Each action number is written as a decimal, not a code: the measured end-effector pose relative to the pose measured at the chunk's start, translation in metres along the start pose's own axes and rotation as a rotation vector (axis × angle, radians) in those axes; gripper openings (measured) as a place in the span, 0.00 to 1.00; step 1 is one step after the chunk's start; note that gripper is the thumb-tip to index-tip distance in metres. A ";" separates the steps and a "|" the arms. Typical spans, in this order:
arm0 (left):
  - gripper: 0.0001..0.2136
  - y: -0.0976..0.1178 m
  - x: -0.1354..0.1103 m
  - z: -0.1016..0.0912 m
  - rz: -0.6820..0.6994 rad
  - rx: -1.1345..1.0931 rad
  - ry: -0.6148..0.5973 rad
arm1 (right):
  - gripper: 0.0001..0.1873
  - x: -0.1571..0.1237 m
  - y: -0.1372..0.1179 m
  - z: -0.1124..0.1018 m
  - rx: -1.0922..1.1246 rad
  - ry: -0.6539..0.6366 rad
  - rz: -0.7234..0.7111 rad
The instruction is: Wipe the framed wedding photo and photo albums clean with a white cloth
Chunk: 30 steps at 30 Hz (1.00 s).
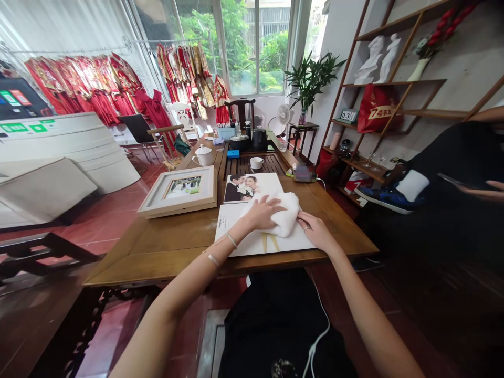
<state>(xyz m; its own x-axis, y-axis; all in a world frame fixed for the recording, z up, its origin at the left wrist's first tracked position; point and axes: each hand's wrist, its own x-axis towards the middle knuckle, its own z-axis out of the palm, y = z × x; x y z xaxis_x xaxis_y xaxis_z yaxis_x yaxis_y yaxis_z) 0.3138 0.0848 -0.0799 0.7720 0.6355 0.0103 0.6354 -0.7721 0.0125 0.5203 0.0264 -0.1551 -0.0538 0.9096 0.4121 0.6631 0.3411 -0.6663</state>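
Note:
A fluffy white cloth (289,215) lies bunched on a white album or panel (240,239), which has small dark print on its left and two gold strips near the front. My left hand (268,212) rests on top of the cloth with its fingers spread. At the cloth's right edge, my right hand (313,228) has its fingers bent and closed on the cloth's border, as far as I can see. Just behind is a wedding photo print (252,186) of a couple. The cloth hides part of the panel.
On the wooden table (169,241) a framed photo (181,189) sits left. Farther back are a lidded white mug (203,155), a white cup (256,163) on the tea tray and a phone (303,172) with a cable. Another person (429,210) sits at right.

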 end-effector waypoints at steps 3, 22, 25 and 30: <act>0.29 0.008 -0.037 0.001 0.025 -0.018 0.016 | 0.19 0.000 0.002 0.000 0.016 -0.006 0.004; 0.32 0.004 -0.081 0.011 -0.500 0.037 0.100 | 0.19 -0.003 0.005 0.000 0.060 -0.019 0.025; 0.30 -0.013 -0.074 0.011 -0.565 0.034 0.117 | 0.19 -0.003 0.005 -0.001 0.047 -0.041 0.009; 0.31 -0.006 -0.087 0.011 -0.571 0.028 0.104 | 0.18 -0.003 0.004 -0.002 0.027 -0.045 -0.011</act>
<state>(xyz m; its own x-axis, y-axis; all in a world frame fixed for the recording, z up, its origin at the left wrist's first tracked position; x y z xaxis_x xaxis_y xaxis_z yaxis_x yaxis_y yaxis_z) 0.2435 0.0339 -0.0914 0.3024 0.9471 0.1075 0.9519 -0.3060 0.0183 0.5242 0.0249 -0.1574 -0.0949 0.9150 0.3921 0.6417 0.3573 -0.6786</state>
